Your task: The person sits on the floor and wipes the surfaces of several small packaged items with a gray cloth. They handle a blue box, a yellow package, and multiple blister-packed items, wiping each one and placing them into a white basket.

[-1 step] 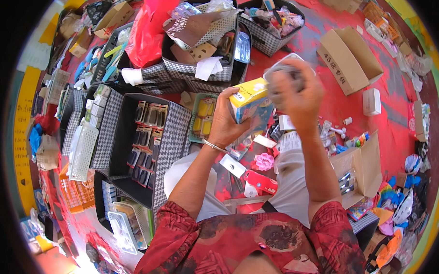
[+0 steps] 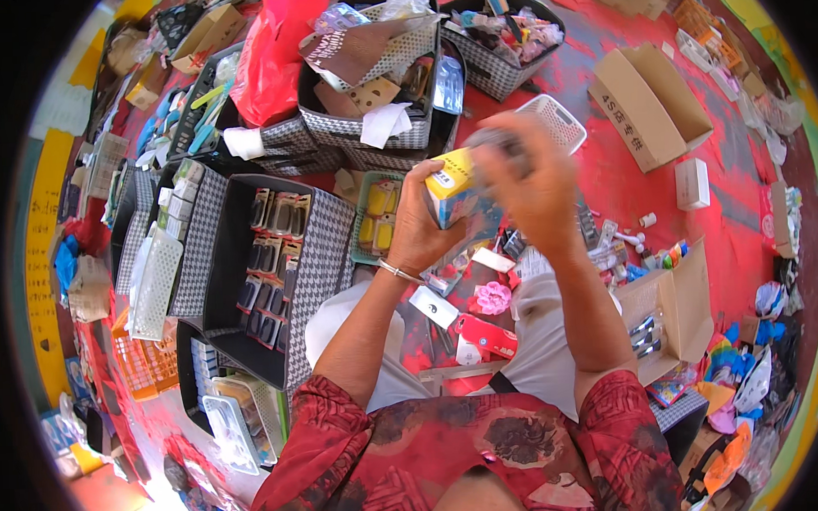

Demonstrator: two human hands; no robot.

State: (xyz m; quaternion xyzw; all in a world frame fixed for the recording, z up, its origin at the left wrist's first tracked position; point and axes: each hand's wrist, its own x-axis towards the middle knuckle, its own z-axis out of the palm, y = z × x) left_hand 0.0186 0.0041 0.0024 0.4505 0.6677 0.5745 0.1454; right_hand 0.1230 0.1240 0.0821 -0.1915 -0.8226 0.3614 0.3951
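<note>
My left hand (image 2: 415,235), with a thin bracelet on its wrist, grips a small yellow and blue box (image 2: 450,189) from the left side and holds it up in front of me. My right hand (image 2: 540,195) is curled over the box's top right, and its fingers are closed on a blurred grey item (image 2: 497,142) right at the box's top. Both hands hover above a red floor (image 2: 605,186) strewn with small packets. My lap in light trousers (image 2: 339,325) shows below them.
A black-and-white checked bin (image 2: 323,249) holding rows of dark packets stands at left. More checked bins (image 2: 369,131) sit behind, beside a red bag (image 2: 271,58). A green tray (image 2: 365,223), a white basket (image 2: 562,124), an open cardboard box (image 2: 642,99) and a smaller carton (image 2: 676,305) surround me.
</note>
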